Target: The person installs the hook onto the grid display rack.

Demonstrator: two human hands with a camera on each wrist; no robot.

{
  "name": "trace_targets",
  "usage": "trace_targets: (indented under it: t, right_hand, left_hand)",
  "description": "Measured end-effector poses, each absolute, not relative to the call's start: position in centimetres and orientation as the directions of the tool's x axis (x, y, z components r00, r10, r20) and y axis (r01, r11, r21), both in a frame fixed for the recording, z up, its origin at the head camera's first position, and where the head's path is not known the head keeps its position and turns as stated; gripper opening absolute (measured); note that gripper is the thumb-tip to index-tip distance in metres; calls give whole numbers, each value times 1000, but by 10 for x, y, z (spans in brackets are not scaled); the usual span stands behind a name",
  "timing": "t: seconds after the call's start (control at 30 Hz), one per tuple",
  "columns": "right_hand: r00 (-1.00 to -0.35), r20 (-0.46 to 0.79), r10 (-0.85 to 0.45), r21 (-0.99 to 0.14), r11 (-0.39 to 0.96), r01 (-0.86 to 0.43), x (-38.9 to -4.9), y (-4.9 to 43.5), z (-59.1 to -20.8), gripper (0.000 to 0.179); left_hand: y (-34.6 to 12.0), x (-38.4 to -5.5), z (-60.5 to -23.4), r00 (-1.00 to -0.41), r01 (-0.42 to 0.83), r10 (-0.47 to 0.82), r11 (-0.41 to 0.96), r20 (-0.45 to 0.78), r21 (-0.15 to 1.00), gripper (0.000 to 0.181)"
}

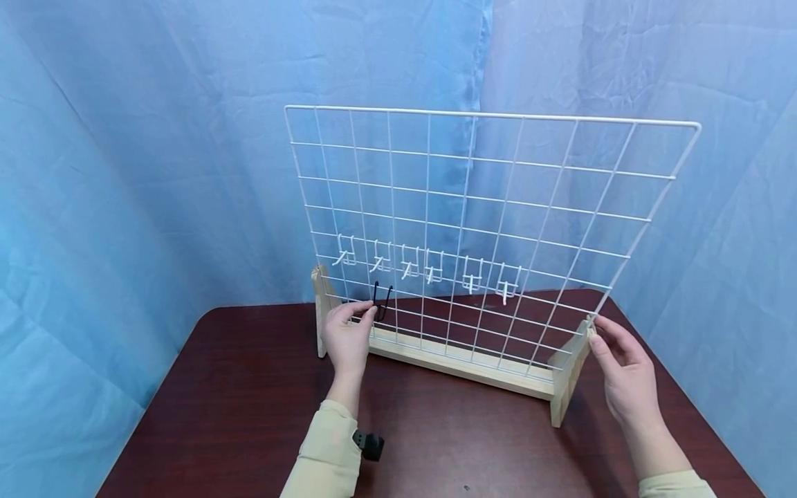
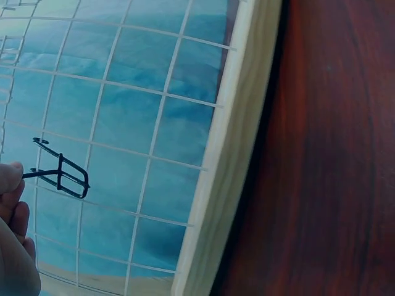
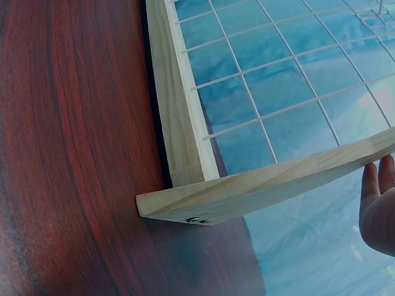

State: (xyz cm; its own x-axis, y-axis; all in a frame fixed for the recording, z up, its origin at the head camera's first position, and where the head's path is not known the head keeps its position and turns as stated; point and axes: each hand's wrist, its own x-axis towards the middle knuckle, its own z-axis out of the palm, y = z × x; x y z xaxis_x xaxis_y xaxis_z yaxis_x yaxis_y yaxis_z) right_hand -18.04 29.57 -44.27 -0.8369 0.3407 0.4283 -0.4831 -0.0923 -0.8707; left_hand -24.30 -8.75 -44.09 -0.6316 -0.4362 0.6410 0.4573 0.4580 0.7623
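My left hand (image 1: 349,339) pinches a black wire hook (image 2: 60,171) by its prong between thumb and fingertips. The hook is held before the lower left of a white wire grid panel (image 1: 492,114); whether it touches the wires I cannot tell. At the right, my right hand (image 1: 629,377) grips the upper end of the stand's wooden side post (image 1: 568,373), thumb in front. In the right wrist view its fingertips (image 3: 370,176) meet the post's outer face. Several white hooks (image 1: 506,289) hang in a row across the panel's middle.
The panel stands in a wooden base bar (image 1: 461,360) with another side post (image 1: 324,311) at the left. All of it rests on a dark red-brown table (image 1: 236,394). Blue curtains (image 1: 187,173) hang close behind and on both sides.
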Motion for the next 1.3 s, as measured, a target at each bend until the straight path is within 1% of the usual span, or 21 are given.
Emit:
trace_targets:
  t: [0.27,0.4,0.53,0.7,0.77,0.9,0.97,1.03,1.13,1.2,1.3]
  right_hand:
    - [-838,411,358,-887,-53,-458,-181,296,-442,35]
    - [-838,392,379,-908,13,-419,-180,296,-442,35]
    - [-829,384,406,-919,84,-385,-180,295,-442,35]
    - [-815,406,413,-912,126,-391,-181,294,-442,35]
    - [-807,422,413,-906,157,-394,-181,293,-443,35]
    - [-787,460,412,-887,254,-386,-181,294,-444,36]
    - [-772,492,401,-865,325,-383,-180,295,-444,36]
    - [-749,536,390,-833,388,-395,-178,294,-442,36]
    - [-680,630,375,-762,469,-447,-173,288,-431,36]
    - [-613,697,372,-706,504,-498,-168,280,-421,35]
    - [-484,802,350,-593,569,-570,-163,267,-405,29]
  left_hand:
    - [-86,-240,-454,-674,449,-403,442,619,777,17]
    - [-85,-236,-459,-701,414,-392,457,596,787,19]
    - [-85,-229,-462,-728,380,-393,450,562,808,26]
    - [-91,-218,-468,-742,351,-401,450,537,821,34]
    - [-95,-213,-472,-753,334,-399,452,522,827,33]
    - [-106,-201,-482,-791,286,-382,459,478,841,31]
    - [-112,-197,-486,-807,268,-364,476,465,838,30]
    - [-119,-194,-490,-819,258,-335,508,465,822,29]
    - [-129,-192,-491,-831,266,-276,567,483,780,29]
    - [-135,-192,-490,-835,280,-224,613,502,738,30]
    - [-142,-191,-486,-845,292,-149,674,513,678,33]
